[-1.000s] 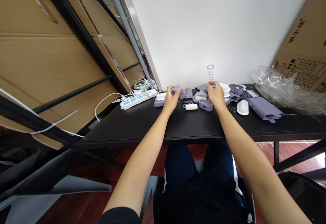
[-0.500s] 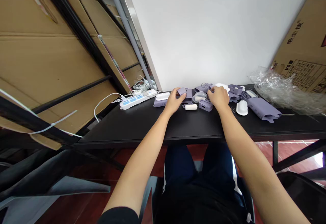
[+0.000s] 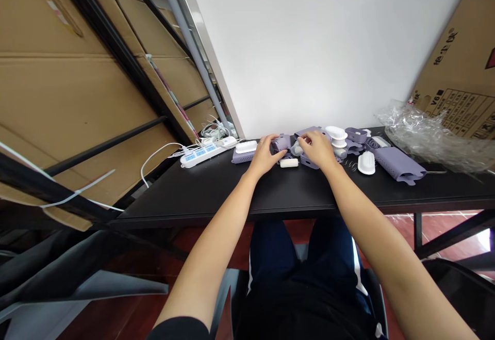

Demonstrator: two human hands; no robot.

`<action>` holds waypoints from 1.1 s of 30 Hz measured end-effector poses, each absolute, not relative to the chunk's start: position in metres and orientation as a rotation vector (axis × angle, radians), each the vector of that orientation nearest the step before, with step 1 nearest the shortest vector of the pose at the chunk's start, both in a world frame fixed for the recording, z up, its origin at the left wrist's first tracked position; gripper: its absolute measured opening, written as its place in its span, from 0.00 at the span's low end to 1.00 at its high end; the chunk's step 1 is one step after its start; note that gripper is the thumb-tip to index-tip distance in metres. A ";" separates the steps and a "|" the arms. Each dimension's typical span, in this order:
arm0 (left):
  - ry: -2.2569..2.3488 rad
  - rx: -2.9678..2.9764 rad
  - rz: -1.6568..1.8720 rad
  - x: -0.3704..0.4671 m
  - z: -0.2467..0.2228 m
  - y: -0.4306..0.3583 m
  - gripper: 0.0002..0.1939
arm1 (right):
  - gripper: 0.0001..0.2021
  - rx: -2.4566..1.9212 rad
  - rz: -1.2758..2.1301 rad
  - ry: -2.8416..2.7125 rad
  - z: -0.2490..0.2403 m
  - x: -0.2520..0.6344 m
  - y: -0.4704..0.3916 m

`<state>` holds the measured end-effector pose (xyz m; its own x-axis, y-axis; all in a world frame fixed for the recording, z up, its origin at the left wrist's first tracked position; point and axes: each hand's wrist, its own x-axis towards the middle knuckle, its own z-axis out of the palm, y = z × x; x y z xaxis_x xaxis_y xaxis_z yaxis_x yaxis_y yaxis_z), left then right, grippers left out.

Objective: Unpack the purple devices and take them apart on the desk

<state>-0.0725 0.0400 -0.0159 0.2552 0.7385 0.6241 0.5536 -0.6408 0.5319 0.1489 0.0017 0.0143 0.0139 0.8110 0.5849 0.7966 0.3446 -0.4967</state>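
Observation:
My left hand (image 3: 265, 156) is curled round a small purple plastic part (image 3: 283, 142), thumb on the near side and fingers on the far side. My right hand (image 3: 318, 149) is over the middle of the pile with its thumb and fingers apart, at a clear plastic piece (image 3: 296, 149) that it partly covers. Beneath that hand a purple case (image 3: 308, 162) is partly hidden. In front of the left thumb lies a white cylinder (image 3: 289, 163). White ribbed brush heads (image 3: 335, 133) are stacked just beyond the right wrist.
On the black table (image 3: 216, 190), a white brush head (image 3: 366, 163) and a purple perforated sleeve (image 3: 400, 164) lie at right, beside crumpled clear plastic (image 3: 433, 136). Small springs (image 3: 351, 165) lie near the right wrist. A white power strip (image 3: 203, 154) with cables is at left.
My right hand has moved left, from beside the white brush heads to over the clear piece. The stacked brush heads now show more fully. My left hand stays at the purple parts.

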 end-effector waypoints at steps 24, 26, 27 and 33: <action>2.209 1.657 1.429 -0.103 0.008 0.040 0.22 | 0.18 -1.765 0.051 -1.605 0.021 0.148 -0.009; 2.270 1.567 1.298 -0.110 0.007 0.043 0.25 | 0.20 -1.827 0.052 -1.554 0.022 0.148 -0.011; 2.281 1.548 1.231 -0.113 0.006 0.045 0.25 | 0.21 -1.844 0.057 -1.528 0.023 0.148 -0.012; 2.177 1.552 1.250 -0.120 -0.006 0.056 0.26 | 0.23 -1.799 0.090 -1.436 0.026 0.147 -0.014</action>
